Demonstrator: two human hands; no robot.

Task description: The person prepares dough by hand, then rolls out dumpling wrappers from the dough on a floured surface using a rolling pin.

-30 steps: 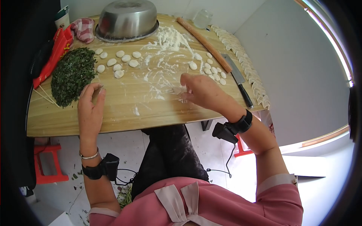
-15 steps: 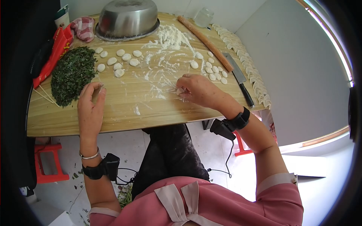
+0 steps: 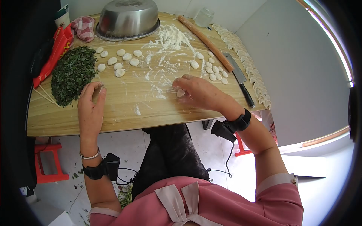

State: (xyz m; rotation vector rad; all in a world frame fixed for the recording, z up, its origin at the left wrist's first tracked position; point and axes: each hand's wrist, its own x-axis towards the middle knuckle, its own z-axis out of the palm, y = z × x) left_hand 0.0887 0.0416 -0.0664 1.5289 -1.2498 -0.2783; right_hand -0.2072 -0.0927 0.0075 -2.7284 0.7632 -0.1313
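Dough [image 3: 181,92], by the look of it one small pale piece, sits by the fingertips of my right hand [image 3: 203,93], over the near half of the table [image 3: 158,116]. My fingers curl about it, but they are blurred, and I cannot tell whether they grip it or only press it. My left hand [image 3: 89,109] rests near the edge, thumb and fingers parted, with nothing that I can see between them. Greens [image 3: 73,75] lie heaped just beside it.

A piece this small should be light, soft and quick to dent, a little tacky where flour is thin. I'd take it by the sides, thumb against two fingers, gently, since a hard pinch would likely squash it.

Beyond my right hand lie more rounds [image 3: 215,69], some touching; a second group [image 3: 112,61] lies past the left. The knife [image 3: 239,75] and rolling pin [image 3: 205,43] slant along the right, near the overlapping row of dumplings [image 3: 250,67]. Those look easier to tear; I'd lift them from beneath. Farther off are loose flour [image 3: 171,37], an upturned basin [image 3: 128,19] and a jar [image 3: 204,17].
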